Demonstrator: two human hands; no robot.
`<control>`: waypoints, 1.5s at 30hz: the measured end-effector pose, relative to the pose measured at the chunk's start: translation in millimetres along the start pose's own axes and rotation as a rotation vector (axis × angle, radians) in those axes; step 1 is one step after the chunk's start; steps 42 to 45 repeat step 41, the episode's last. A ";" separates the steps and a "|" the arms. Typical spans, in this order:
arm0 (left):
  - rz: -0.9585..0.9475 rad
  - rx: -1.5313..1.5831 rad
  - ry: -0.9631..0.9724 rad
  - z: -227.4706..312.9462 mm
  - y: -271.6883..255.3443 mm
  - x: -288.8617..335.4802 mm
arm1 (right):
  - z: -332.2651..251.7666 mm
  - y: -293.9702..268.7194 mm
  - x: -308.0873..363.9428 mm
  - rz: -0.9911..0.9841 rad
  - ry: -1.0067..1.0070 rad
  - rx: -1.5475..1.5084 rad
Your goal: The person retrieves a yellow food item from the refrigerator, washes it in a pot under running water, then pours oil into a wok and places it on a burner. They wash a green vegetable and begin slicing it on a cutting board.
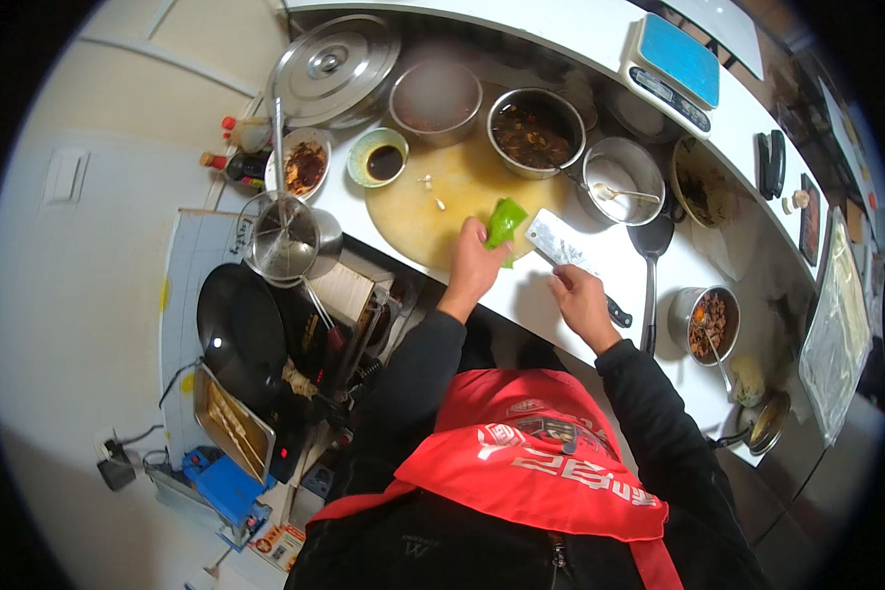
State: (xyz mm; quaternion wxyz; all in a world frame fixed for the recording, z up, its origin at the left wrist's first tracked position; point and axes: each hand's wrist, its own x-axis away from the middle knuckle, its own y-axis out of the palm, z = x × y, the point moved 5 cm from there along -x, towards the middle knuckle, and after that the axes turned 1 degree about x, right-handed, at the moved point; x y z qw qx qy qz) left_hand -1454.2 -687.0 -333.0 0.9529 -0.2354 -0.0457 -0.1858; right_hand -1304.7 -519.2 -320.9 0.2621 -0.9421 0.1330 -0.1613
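Note:
A bright green pepper (504,222) is gripped in my left hand (475,264), over the near edge of the round yellowish cutting board (403,221). My right hand (582,303) is closed, with thumb and fingertips together; whatever they pinch, if anything, is hidden. Beside and partly behind that hand lies a cleaver (558,243) with a dark handle, its blade tip near the board's right edge. Small pale pieces, like garlic cloves (441,205), rest on the board, left of the pepper.
Behind the board stand a bowl of dark sauce (378,161), a steaming metal pot (437,98) and a pot of dark food (536,133). An empty-looking pot (622,179), a black spatula (650,265) and a pot of chopped meat (710,326) are rightward. A black wok (241,329) sits left.

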 end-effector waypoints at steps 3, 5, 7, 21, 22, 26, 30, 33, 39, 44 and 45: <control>0.036 0.127 0.117 18.1 -4.7 51.0 | -20.5 24.5 -11.3 -0.351 0.207 -0.833; 0.091 0.192 0.122 28.9 -12.5 89.0 | -41.2 29.1 -6.5 -0.452 0.235 -0.816; 0.167 0.197 0.093 41.7 -30.5 124.8 | -72.3 36.4 5.6 -0.555 0.236 -0.840; 1.435 -0.329 0.057 27.8 -233.1 426.6 | -299.1 80.4 128.3 -0.159 -1.039 -0.137; 1.401 -0.223 -0.080 9.0 -226.3 448.4 | -300.7 103.1 125.6 -0.324 -0.930 0.039; 1.518 -0.203 -0.063 -24.1 -249.9 499.6 | -324.0 158.5 175.3 -0.402 -0.978 -0.140; 1.486 -0.196 -0.194 -64.5 -289.4 540.3 | -352.2 225.7 214.1 -0.517 -0.967 0.016; 1.450 -0.130 -0.217 -102.5 -322.9 572.6 | -364.7 278.5 242.9 -0.617 -0.983 0.100; 1.388 -0.045 -0.190 -156.7 -372.8 617.4 | -387.6 340.0 258.5 -0.648 -0.950 0.217; 1.369 0.015 -0.246 -176.7 -379.4 625.9 | -391.1 340.6 243.8 -0.699 -0.747 0.277; 1.369 0.015 -0.246 -176.7 -379.4 625.9 | -391.1 340.6 243.8 -0.699 -0.747 0.277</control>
